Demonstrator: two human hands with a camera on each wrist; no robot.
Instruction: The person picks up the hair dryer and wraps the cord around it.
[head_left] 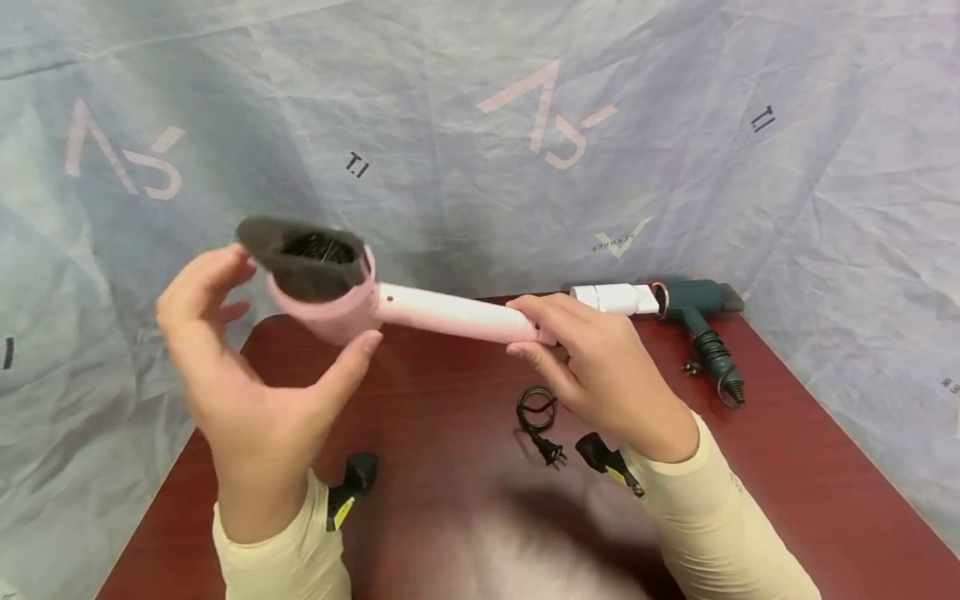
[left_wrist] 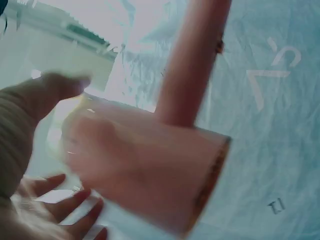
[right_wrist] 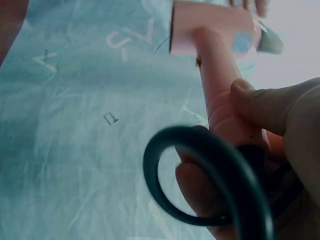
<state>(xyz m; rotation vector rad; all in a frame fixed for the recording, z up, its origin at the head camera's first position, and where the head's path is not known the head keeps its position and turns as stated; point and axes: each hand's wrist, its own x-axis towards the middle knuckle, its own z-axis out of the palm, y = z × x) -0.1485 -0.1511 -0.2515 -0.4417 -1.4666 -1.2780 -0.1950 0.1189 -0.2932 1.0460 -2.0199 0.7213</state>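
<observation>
White appliance point(head_left: 609, 297) lies partly behind the right hand point(head_left: 600, 362) gripping a pink dryer point(head_left: 420, 310), left hand point(head_left: 251, 396) spread wide.

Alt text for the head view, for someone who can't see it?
A person's right hand holds up a pink hair dryer by its handle; the left hand is beside the dark nozzle. On the reddish table lie a cord with a plug and, at back right, a dark green hair dryer and a white object.
</observation>
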